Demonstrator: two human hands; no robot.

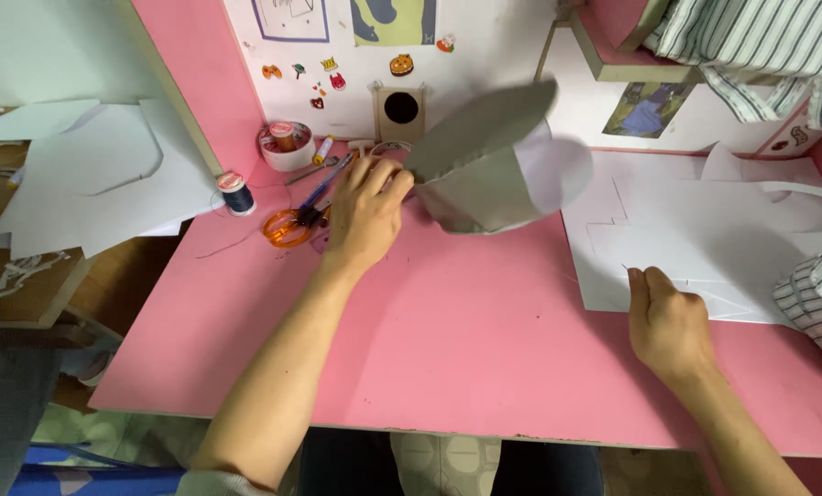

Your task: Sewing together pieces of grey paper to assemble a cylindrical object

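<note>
Grey fabric piece (484, 161) pinched in left hand (367, 213) fingers; scissors (289, 226), thread spool (237, 193) beside; right hand (668, 321) fingers curled on white paper (705, 220).

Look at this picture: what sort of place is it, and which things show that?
Probably a home sewing or craft desk: orange-handled scissors and a spool of dark thread lie on the pink table, with white paper pattern pieces and striped cloth.
</note>
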